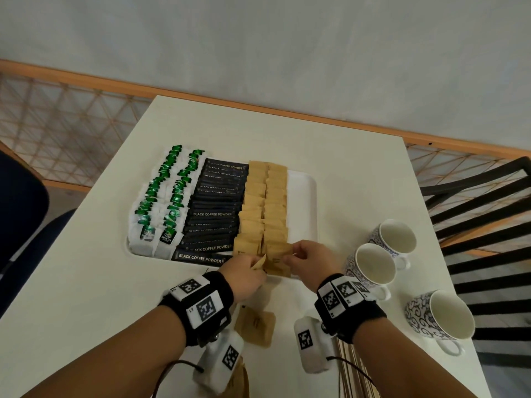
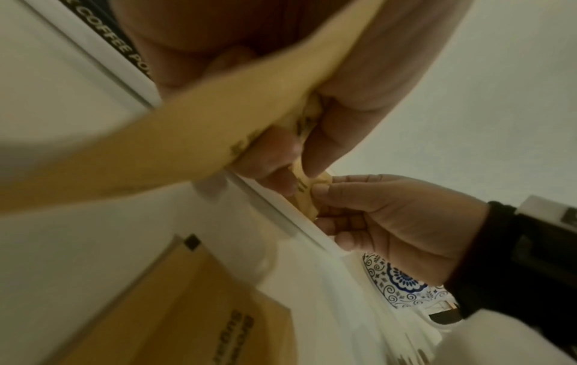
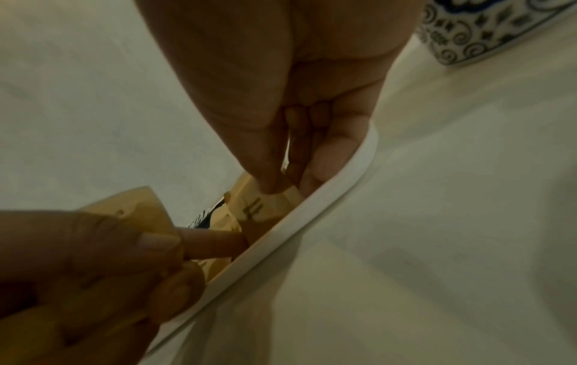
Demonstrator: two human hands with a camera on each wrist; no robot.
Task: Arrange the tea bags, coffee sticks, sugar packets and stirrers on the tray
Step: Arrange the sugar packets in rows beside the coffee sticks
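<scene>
— two hands at one sugar packet (image 1: pixel 278 255)?
— yes, right hand (image 1: pixel 309 261) pinches its corner at the tray (image 1: pixel 304 196) edge; left hand (image 1: pixel 244 275) pinches another.
— left wrist view alone shows spare packets (image 2: pixel 200 313) beneath.

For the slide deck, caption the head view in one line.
Both hands, left hand and right hand, place brown sugar packets at the white tray near edge.

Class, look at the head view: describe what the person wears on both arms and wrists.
Both forearms are bare, no sleeves. Each wrist carries a black band with white blocks printed with black square code markers. A white camera module hangs below each wrist, trailing a thin black cable.
</scene>
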